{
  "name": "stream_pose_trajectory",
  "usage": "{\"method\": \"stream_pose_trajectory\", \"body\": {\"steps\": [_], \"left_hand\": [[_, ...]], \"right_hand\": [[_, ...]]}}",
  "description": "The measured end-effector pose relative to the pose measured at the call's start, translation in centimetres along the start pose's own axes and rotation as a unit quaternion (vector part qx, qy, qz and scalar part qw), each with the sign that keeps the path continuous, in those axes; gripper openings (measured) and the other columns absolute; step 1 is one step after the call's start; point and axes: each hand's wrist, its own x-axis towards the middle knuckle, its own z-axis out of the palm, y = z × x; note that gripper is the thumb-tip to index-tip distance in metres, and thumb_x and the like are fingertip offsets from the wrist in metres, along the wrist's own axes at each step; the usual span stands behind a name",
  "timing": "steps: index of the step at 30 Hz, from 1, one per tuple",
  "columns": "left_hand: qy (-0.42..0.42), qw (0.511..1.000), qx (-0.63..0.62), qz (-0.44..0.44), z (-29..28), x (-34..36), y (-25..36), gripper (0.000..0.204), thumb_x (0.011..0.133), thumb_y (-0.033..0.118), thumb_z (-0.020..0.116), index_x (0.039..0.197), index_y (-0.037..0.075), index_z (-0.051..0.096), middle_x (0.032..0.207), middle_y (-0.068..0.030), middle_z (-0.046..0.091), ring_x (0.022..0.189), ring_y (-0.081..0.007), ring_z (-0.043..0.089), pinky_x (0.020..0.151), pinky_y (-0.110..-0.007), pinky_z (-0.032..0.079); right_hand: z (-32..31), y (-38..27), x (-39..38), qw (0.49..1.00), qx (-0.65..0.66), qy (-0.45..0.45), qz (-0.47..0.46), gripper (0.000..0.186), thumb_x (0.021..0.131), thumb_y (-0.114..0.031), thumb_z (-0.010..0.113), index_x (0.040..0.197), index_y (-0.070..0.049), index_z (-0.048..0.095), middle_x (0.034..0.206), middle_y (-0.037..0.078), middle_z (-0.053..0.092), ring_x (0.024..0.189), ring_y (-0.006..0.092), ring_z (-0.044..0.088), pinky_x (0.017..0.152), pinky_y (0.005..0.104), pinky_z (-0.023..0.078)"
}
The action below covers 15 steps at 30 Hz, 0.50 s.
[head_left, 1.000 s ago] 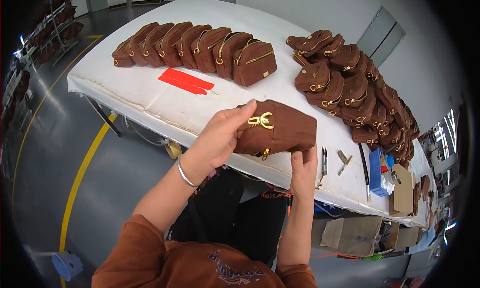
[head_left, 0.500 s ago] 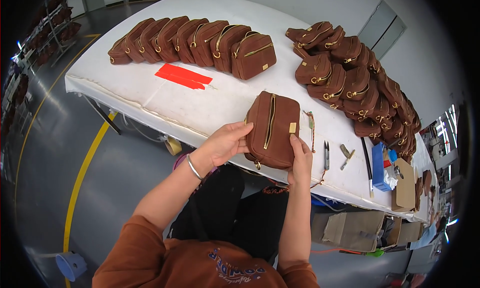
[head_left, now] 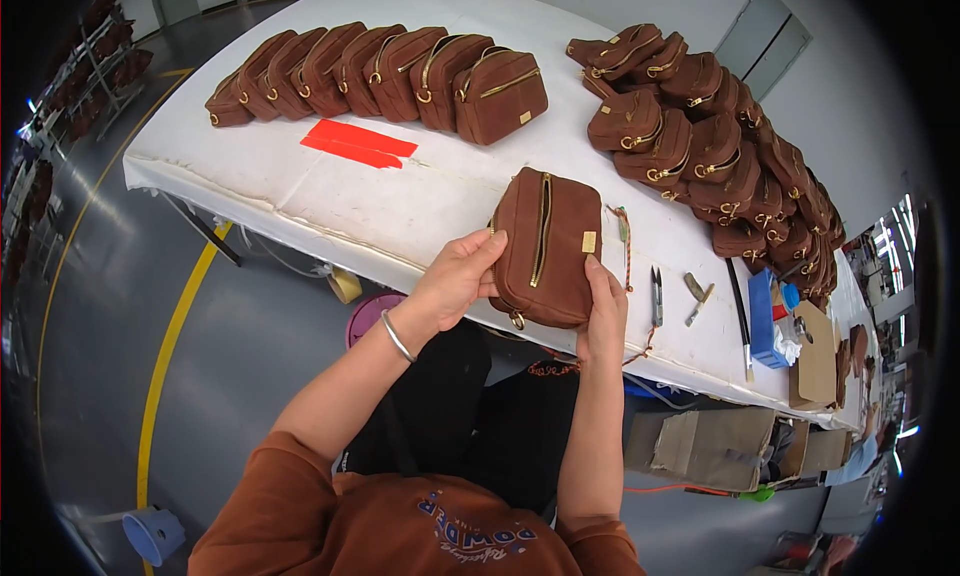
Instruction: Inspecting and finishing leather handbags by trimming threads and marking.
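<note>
A small brown bag (head_left: 565, 251) with a gold zipper on its front and a small gold plate is held up at the table's front edge. My left hand (head_left: 462, 281) grips its left side, thumb on the front edge and fingers behind. On the opposite side my right hand (head_left: 603, 311) holds the lower right corner, its thumb just below the gold plate. A gold ring hangs at the bag's lower left corner. The fingers behind the bag are partly hidden.
A row of brown bags (head_left: 340, 71) stands at the far left of the white table (head_left: 250, 176), behind red strips (head_left: 360, 144). Many more bags (head_left: 725, 161) are piled at the right. Thread snips (head_left: 657, 296), a brush (head_left: 742, 321) and a blue box (head_left: 765, 321) lie nearer.
The view has shifted slightly, so the table and its bags sit a little differently in the picture. Both hands keep the same hold on the bag.
</note>
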Motion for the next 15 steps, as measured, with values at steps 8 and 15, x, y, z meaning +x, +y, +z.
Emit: {"method": "stream_pose_trajectory", "body": {"steps": [8,15], "left_hand": [[0.066,0.992,0.080,0.070,1.6,0.5,-0.1,0.031,0.106,0.030,0.045,0.110,0.003,0.061,0.097,0.0003,0.066,0.082,-0.0046,0.060,0.074,-0.024,0.053],[0.038,0.994,0.073,0.076,0.9,-1.8,-0.1,0.032,0.106,0.028,0.044,0.121,0.004,0.060,0.105,-0.0016,0.068,0.093,-0.0059,0.063,0.080,-0.025,0.053]], "right_hand": [[-0.3,-0.2,-0.5,0.999,0.021,-0.032,-0.006,0.058,0.095,-0.034,0.064,0.130,0.010,0.049,0.122,0.016,0.060,0.112,0.0191,0.058,0.098,0.0319,0.046],[-1.2,0.4,-2.8,0.996,0.004,-0.086,-0.030,0.061,0.098,-0.026,0.060,0.144,0.004,0.035,0.131,0.018,0.056,0.118,0.0202,0.056,0.100,0.0334,0.046]]}}
